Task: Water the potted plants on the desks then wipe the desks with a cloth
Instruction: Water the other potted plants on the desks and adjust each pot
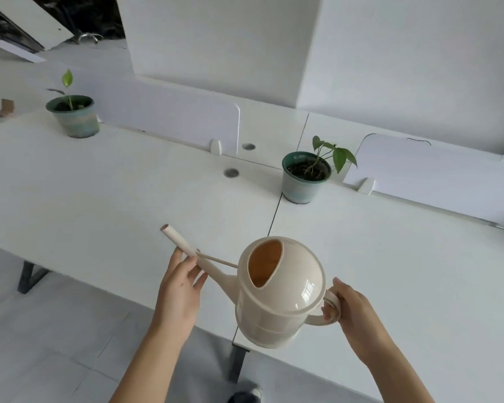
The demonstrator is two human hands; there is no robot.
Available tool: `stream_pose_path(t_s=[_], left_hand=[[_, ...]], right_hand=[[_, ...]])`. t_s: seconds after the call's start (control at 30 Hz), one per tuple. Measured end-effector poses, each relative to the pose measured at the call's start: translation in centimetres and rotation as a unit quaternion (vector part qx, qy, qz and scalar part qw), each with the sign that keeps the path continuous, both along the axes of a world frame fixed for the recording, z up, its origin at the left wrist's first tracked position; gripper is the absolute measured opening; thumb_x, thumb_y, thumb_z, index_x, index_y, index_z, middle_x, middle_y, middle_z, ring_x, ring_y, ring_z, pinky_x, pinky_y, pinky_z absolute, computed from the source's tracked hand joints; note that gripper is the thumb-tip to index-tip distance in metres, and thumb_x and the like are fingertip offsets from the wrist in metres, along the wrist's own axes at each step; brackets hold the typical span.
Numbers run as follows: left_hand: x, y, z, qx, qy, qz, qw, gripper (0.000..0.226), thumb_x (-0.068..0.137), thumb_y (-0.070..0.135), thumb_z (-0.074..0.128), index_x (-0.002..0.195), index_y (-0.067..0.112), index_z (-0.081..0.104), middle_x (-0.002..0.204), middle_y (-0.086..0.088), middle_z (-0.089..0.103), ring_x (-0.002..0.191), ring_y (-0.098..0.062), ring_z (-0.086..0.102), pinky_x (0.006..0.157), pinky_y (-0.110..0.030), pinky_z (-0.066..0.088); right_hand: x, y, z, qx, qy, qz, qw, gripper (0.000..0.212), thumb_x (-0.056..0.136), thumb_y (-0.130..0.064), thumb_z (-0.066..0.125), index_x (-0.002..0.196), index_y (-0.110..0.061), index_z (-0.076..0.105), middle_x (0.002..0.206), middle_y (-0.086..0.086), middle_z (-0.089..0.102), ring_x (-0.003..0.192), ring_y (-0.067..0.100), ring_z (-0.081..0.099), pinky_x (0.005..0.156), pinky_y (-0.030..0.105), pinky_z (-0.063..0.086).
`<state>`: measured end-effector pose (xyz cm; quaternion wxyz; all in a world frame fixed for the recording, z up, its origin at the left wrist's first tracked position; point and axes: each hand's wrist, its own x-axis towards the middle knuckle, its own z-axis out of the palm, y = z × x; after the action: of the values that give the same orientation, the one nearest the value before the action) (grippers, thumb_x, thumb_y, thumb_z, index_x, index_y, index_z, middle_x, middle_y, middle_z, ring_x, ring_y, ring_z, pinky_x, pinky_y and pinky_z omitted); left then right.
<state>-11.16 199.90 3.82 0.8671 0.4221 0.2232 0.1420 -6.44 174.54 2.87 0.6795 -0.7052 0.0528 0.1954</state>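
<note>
Two potted plants stand on the white desks [99, 193] before us. At far left, near the back edge, sits the left pot [74, 116] with its single upright leaf. Moving right, our left hand [181, 289] reaches under the spout [184, 245] of the cream watering can [280, 295], fingers loosely curled against it. The can hangs over the near desk edge, its spout aimed up and left (its fill opening faces us). Behind it, the right pot [304, 178] sits by the seam between the desks. Furthest right, our right hand [352, 309] is wrapped around the can's handle [330, 311].
</note>
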Motion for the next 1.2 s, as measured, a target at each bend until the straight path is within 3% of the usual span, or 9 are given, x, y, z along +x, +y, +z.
stream_pose_path(t_s=[0.3,0.5,0.63,0.73,0.83,0.97,1.07,1.13,1.2], left_hand=[[10.4,-2.7,-0.6,0.023,0.015,-0.088,0.996,0.029,0.095,0.008,0.036,0.114,0.022,0.052,0.092,-0.002,0.05,0.088,-0.014,0.052,0.087,-0.028,0.04],[15.9,-5.3,-0.6,0.035,0.018,-0.162,0.986,0.028,0.095,0.009,0.039,0.095,0.032,0.054,0.093,-0.001,0.047,0.09,-0.015,0.05,0.086,-0.03,0.041],[19.3,-7.0,-1.5,0.039,0.018,-0.218,0.975,0.04,0.094,0.011,0.042,0.129,0.03,0.046,0.102,0.001,0.049,0.104,-0.017,0.049,0.089,-0.034,0.042],[21.4,-8.2,-1.5,0.045,0.016,-0.263,0.964,0.043,0.094,0.014,0.043,0.13,0.037,0.041,0.121,0.004,0.049,0.113,-0.02,0.049,0.094,-0.037,0.04],[23.3,-9.2,-1.5,0.035,0.002,-0.303,0.952,0.047,0.093,0.014,0.043,0.134,0.036,0.039,0.115,0.002,0.052,0.103,-0.022,0.053,0.089,-0.036,0.044],[25.3,-9.8,-2.2,0.034,0.003,-0.335,0.941,0.048,0.092,0.016,0.044,0.138,0.031,0.036,0.108,-0.008,0.048,0.098,-0.024,0.054,0.074,-0.03,0.048],[26.3,-9.8,-2.5,0.019,-0.005,-0.338,0.941,0.046,0.093,0.015,0.042,0.136,0.03,0.037,0.099,-0.007,0.048,0.096,-0.022,0.052,0.077,-0.032,0.047],[27.0,-9.8,-2.7,0.013,-0.009,-0.342,0.939,0.043,0.092,0.015,0.041,0.134,0.027,0.04,0.098,-0.007,0.047,0.098,-0.022,0.051,0.083,-0.035,0.045],[27.7,-9.7,-3.2,0.018,-0.008,-0.352,0.936,0.038,0.091,0.014,0.041,0.129,0.019,0.045,0.101,-0.007,0.047,0.105,-0.023,0.051,0.086,-0.037,0.044]], right_hand=[[5.8,-3.2,0.0,-0.053,-0.035,-0.035,0.997,0.067,0.041,-0.085,0.057,0.048,-0.019,0.046,0.049,-0.005,0.044,0.06,0.017,0.039,0.072,0.032,0.03],[7.1,-5.1,1.1,-0.035,-0.012,-0.102,0.994,0.054,0.038,-0.061,0.076,0.047,-0.016,0.046,0.046,-0.003,0.045,0.058,0.018,0.04,0.071,0.03,0.03],[7.1,-5.7,1.6,0.0,-0.004,-0.164,0.986,0.033,0.057,-0.034,0.071,0.047,-0.013,0.047,0.045,-0.002,0.044,0.058,0.021,0.038,0.066,0.027,0.029],[7.0,-5.9,2.2,0.011,-0.004,-0.204,0.979,0.05,0.041,-0.048,0.083,0.048,-0.012,0.049,0.045,-0.001,0.043,0.051,0.015,0.042,0.062,0.026,0.03],[7.0,-5.7,2.9,0.014,-0.007,-0.238,0.971,0.062,0.021,-0.062,0.083,0.044,-0.015,0.051,0.044,-0.001,0.043,0.045,0.011,0.044,0.063,0.027,0.03],[7.2,-4.7,3.6,0.015,-0.015,-0.262,0.965,0.046,0.038,-0.049,0.081,0.042,-0.016,0.05,0.043,-0.002,0.043,0.053,0.017,0.042,0.065,0.025,0.032],[7.6,-3.9,4.0,0.028,-0.021,-0.277,0.96,0.037,0.059,-0.04,0.077,0.046,-0.014,0.054,0.045,-0.001,0.044,0.054,0.017,0.044,0.06,0.021,0.037],[7.9,-3.5,4.0,0.034,-0.028,-0.287,0.957,0.032,0.083,-0.011,0.058,0.051,-0.008,0.054,0.046,0.0,0.044,0.058,0.021,0.04,0.062,0.027,0.032],[8.2,-3.1,4.1,0.019,-0.027,-0.289,0.957,0.03,0.085,0.006,0.047,0.057,-0.005,0.051,0.048,0.001,0.045,0.056,0.019,0.041,0.063,0.029,0.03]])
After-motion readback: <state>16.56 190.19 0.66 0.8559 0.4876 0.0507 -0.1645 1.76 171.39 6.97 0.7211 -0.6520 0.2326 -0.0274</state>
